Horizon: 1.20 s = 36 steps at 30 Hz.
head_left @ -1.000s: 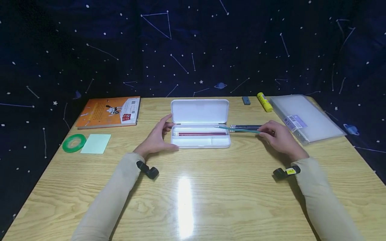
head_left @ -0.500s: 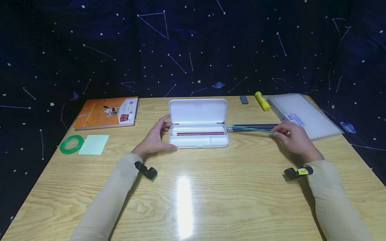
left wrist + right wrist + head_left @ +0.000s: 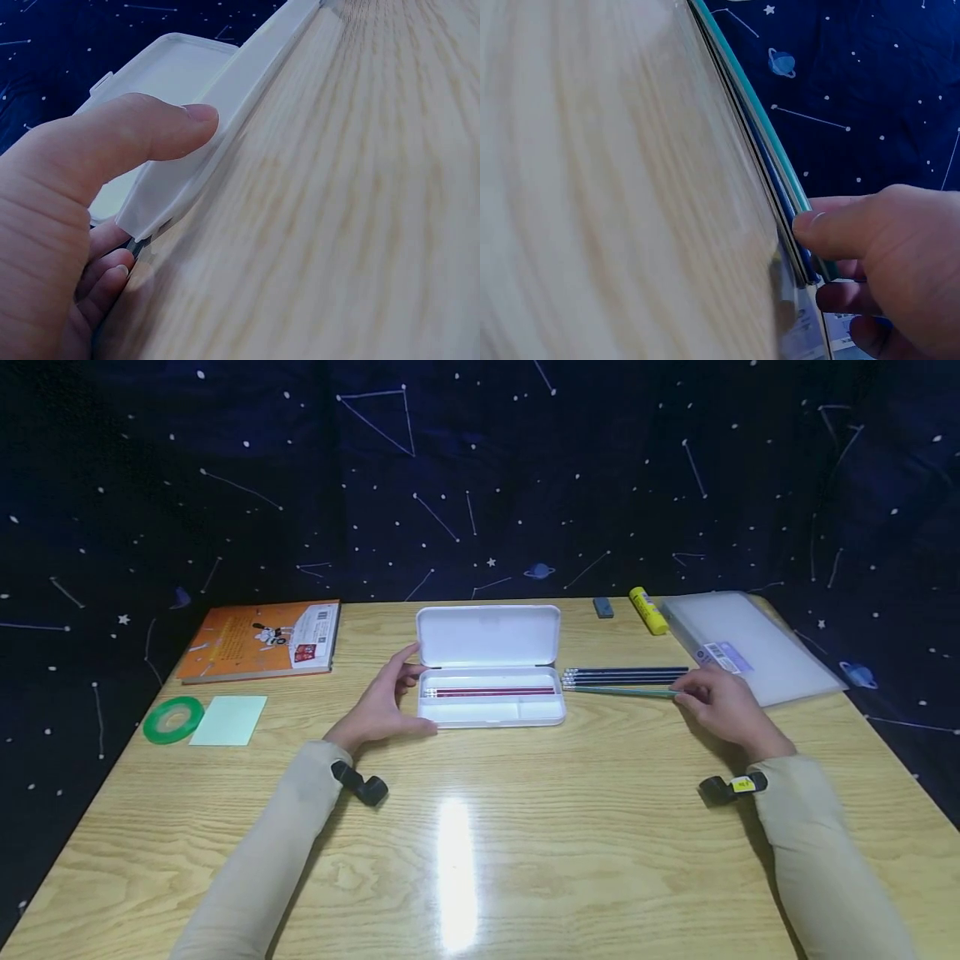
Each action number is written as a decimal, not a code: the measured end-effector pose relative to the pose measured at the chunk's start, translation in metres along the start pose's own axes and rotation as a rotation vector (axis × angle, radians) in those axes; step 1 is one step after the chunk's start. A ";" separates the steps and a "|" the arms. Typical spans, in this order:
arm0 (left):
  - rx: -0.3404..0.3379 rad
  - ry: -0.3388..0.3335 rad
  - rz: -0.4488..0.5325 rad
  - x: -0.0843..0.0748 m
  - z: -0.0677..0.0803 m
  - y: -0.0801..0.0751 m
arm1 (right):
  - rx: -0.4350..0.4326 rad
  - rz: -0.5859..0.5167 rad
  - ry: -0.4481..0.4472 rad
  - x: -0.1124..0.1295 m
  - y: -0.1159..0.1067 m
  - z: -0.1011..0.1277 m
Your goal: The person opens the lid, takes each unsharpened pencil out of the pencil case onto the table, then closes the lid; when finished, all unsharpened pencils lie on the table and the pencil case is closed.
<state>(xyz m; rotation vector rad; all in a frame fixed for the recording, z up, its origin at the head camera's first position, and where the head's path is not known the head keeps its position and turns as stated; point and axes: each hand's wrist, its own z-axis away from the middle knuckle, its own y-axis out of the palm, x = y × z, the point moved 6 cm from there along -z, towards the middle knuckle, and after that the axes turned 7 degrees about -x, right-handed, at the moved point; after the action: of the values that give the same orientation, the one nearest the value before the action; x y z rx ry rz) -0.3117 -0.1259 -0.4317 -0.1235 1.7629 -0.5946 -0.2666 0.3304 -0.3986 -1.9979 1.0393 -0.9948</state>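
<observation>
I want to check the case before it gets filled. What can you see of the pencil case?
The pencil case is white, plastic-looking and rectangular with rounded corners, lying open mid-table, its lid raised at the back. Red pencils lie in its long rear compartment. The left hand holds its left end, thumb on the front wall.

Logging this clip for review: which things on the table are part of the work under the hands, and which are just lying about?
In hand:
- white pencil case, open, left hand holds its end
- red pencils inside the case
- teal pencil, pinched by right hand
- dark blue pencils beside the case

Lying about:
- orange book
- green tape roll
- pale green note
- glue stick
- grey eraser
- clear folder
</observation>
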 end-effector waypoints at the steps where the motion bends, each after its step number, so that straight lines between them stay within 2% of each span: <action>1: 0.001 0.000 0.001 0.000 0.000 0.000 | 0.006 -0.001 0.011 -0.001 0.001 0.000; 6: -0.001 -0.005 -0.027 0.001 -0.001 -0.001 | 0.003 0.002 0.051 -0.004 0.002 -0.002; 16: 0.000 0.017 -0.021 -0.001 -0.004 -0.001 | -0.045 -0.018 0.062 -0.010 0.001 -0.004; 24: 0.026 0.014 0.002 -0.034 0.006 0.000 | -0.049 -0.067 0.158 -0.017 0.005 -0.003; 27: 0.027 0.003 0.008 -0.026 0.007 0.002 | -0.050 -0.077 0.164 -0.016 0.009 -0.003; 32: 0.009 -0.001 0.007 -0.002 0.003 0.003 | -0.061 -0.107 0.120 -0.006 0.018 -0.009; 36: 0.001 0.015 -0.007 0.003 0.002 0.000 | -0.063 -0.126 0.094 0.005 0.024 -0.014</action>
<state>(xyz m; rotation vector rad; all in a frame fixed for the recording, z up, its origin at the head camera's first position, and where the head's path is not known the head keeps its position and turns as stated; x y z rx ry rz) -0.3111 -0.1279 -0.4346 -0.1254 1.7774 -0.6031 -0.2852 0.3124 -0.4102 -2.1072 1.0164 -1.1446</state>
